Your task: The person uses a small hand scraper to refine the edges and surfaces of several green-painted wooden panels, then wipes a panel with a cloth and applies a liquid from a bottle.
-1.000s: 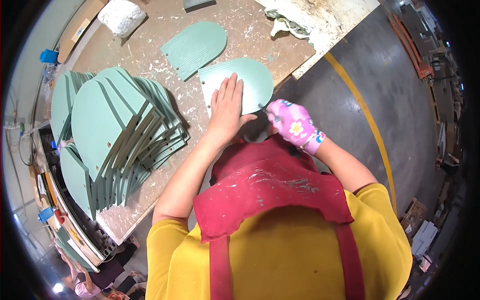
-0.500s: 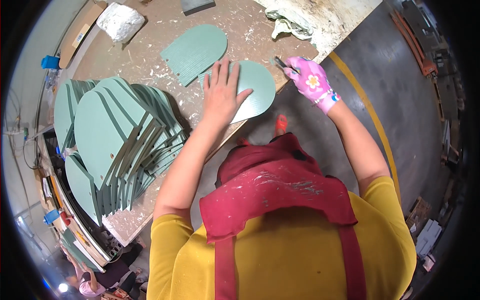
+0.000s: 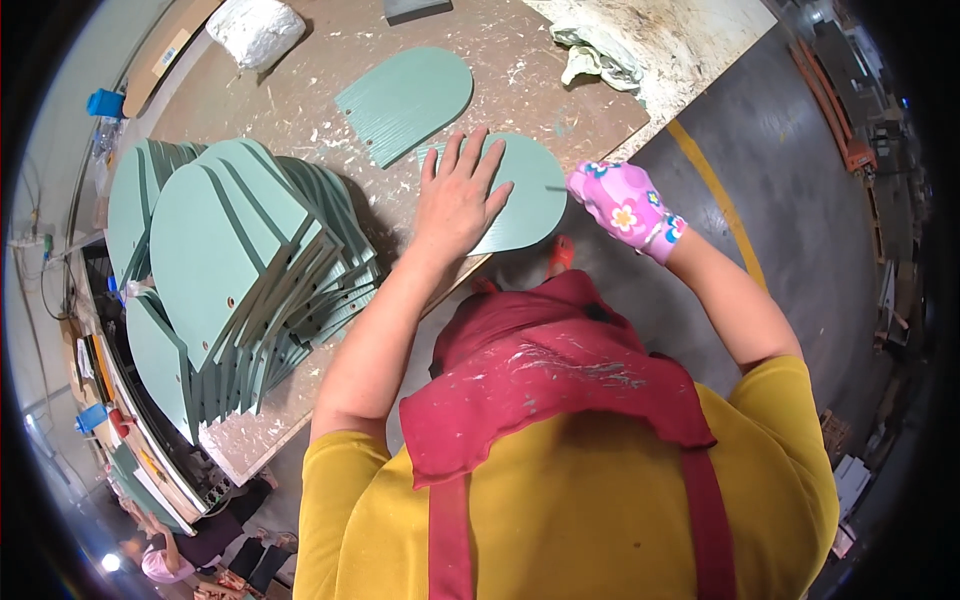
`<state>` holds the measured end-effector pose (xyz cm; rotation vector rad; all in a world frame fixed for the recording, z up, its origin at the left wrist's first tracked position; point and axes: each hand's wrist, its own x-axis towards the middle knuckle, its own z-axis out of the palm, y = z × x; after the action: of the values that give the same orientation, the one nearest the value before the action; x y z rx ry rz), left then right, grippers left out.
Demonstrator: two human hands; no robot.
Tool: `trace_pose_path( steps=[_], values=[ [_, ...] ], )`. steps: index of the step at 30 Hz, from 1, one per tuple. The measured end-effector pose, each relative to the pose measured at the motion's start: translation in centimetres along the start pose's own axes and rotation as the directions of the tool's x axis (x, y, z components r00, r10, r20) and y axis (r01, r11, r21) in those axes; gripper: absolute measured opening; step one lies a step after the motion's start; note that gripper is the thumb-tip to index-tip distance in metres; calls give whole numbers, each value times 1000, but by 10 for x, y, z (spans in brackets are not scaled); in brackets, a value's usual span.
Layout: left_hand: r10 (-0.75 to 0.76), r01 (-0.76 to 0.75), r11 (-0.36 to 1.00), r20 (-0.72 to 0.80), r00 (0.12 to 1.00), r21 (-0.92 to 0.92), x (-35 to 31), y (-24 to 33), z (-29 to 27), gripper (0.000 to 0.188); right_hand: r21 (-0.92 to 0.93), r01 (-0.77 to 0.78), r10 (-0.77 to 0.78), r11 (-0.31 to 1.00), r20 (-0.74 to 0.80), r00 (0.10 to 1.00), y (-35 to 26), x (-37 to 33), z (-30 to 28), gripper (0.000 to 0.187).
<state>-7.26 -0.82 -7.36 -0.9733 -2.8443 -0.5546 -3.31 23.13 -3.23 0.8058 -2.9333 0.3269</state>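
A sage-green panel (image 3: 532, 190) with one rounded end lies in the upper middle of the frame, flat near the bench's front edge, its curved end jutting past that edge, presumably so the rim can be reached freely. The person's bare left hand (image 3: 460, 203) rests on its left part, palm down and fingers spread apart, which looks meant to keep it from sliding. Just right of the curve, the right hand (image 3: 620, 205) — in a pink flowered glove, perhaps for protection — has its fingers curled together, clamped on a thin dark tool (image 3: 556, 188) whose tip points at the rim. Above and to the left, a second panel (image 3: 412, 100) lies flat by itself, close to the first. At the left of the frame, a large fanned stack (image 3: 215, 250) of similar panels leans in overlapping layers, probably to be within easy reach of the left hand. Farther out on the scuffed brown bench (image 3: 310, 105) are a silvery wrapped bundle (image 3: 255, 33) at upper left and a crumpled pale cloth (image 3: 600, 62) at upper right
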Motion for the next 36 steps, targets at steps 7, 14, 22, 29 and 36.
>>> trace_pose_path(
  steps=[7,14,22,29,36],
  values=[
    [11,-11,1000,0,1000,1,3,0,2,53,28,-114,114,993,-2,993,9,21,3,8],
    [-16,16,1000,-22,1000,6,1,1,5,53,37,-125,115,991,212,971,-71,-33,2,13],
    [-124,130,990,-103,987,55,3,6,10,54,43,-308,310,950,-61,949,-59,-17,16,6],
    [-154,159,986,-93,984,45,5,1,0,62,791,-471,467,390,270,842,-81,-47,42,16],
    [-210,212,977,-176,962,-6,6,4,-3,67,873,-422,459,-244,487,743,-83,-23,50,17]
  ],
)
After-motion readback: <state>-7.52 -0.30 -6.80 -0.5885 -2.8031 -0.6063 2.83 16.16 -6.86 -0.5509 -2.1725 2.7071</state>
